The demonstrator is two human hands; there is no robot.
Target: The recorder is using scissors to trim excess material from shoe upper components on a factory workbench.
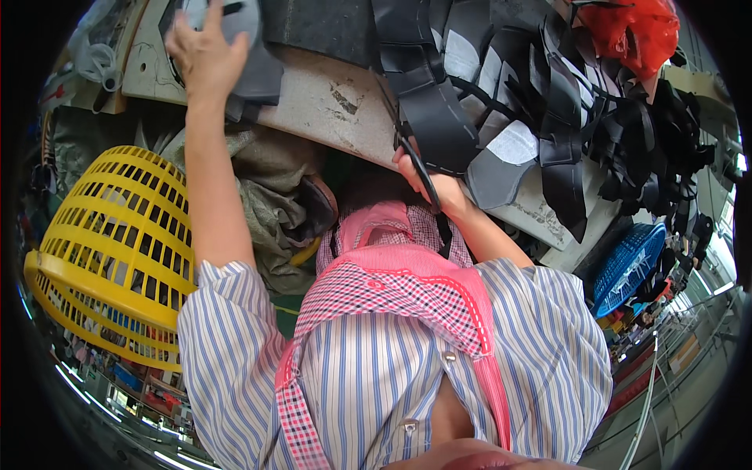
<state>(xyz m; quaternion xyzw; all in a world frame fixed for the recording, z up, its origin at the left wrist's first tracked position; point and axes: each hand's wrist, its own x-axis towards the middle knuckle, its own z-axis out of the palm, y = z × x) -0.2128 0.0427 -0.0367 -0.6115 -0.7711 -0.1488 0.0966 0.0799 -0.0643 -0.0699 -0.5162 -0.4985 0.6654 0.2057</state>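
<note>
My left hand [207, 63] reaches out at the upper left with its fingers spread. It lies over or just above a stack of flat grey cut pieces [258, 78]; whether it touches them I cannot tell. My right hand [435, 184] is closed around the black handles of a pair of scissors [413, 149], whose blades point up and away over the bench edge. Beside the blades hangs a strip of black stitched leather-like pieces [435, 117], partly over the edge. A grey piece with a pale patch [505, 160] lies to their right.
The worn pale bench [329, 110] crosses the top. Several black pieces [564, 149] are heaped at the right, near a red plastic bag [630, 35]. A yellow slatted basket [117, 243] stands at the left, a blue basket [630, 266] at the right. A woven sack [270, 188] sits under the bench.
</note>
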